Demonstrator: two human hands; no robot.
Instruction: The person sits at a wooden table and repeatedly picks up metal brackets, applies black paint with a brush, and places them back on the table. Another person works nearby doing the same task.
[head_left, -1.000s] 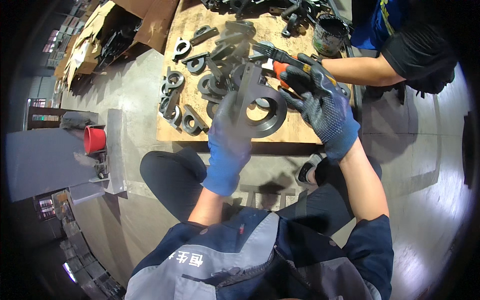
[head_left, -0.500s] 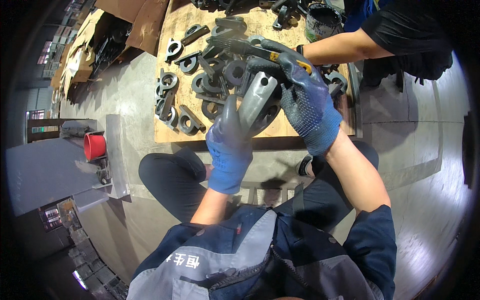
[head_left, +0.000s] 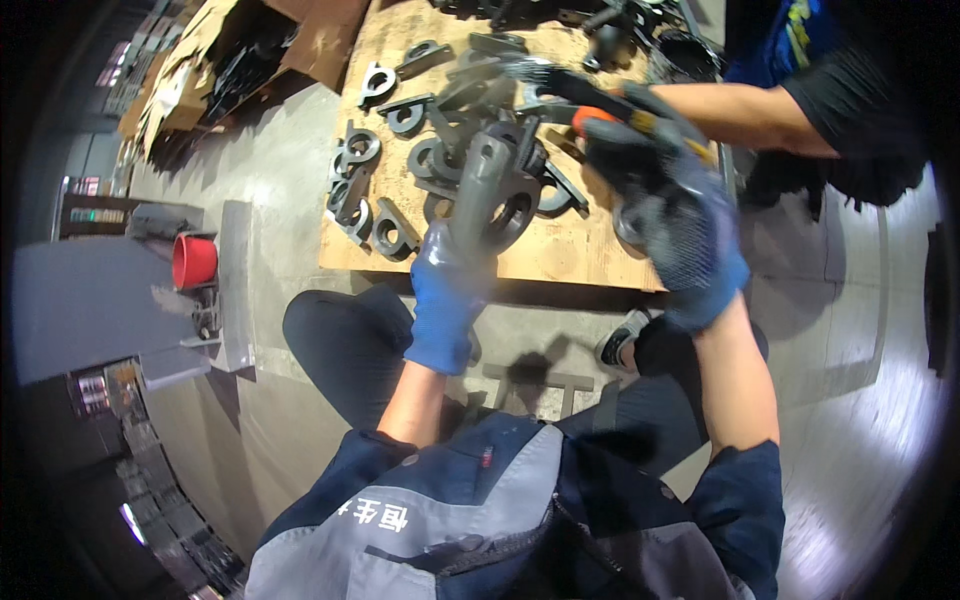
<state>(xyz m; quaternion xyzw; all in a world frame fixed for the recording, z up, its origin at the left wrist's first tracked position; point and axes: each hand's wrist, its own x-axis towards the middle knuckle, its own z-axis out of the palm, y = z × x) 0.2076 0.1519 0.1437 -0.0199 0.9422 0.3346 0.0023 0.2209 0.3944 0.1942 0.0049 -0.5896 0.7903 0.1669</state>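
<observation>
My left hand [head_left: 450,268], in a blue and grey glove, is closed round the lower end of a dark metal bracket [head_left: 482,185]. The bracket has a flat bar with a hole near its top and a ring on its right side. My right hand [head_left: 690,215], gloved the same way, is closed on a black brush-like tool [head_left: 560,82] with yellow marks on its handle. The tool's head is smeared by motion, above and right of the bracket and apart from it. An orange part [head_left: 592,118] shows beside the right fingers; what it belongs to is unclear.
Several ring brackets [head_left: 392,232] lie on the wooden tabletop [head_left: 345,245]. A co-worker's forearm [head_left: 745,115] reaches in from the right, its hand hidden behind mine. A dark tub [head_left: 685,55] stands at the back right. Left are a cardboard box [head_left: 330,40] and a red bucket [head_left: 193,262].
My right hand has moved right and down with the tool, away from the bracket. The bracket, still in my left hand, has turned more upright and shows its ring more. The view has shifted slightly.
</observation>
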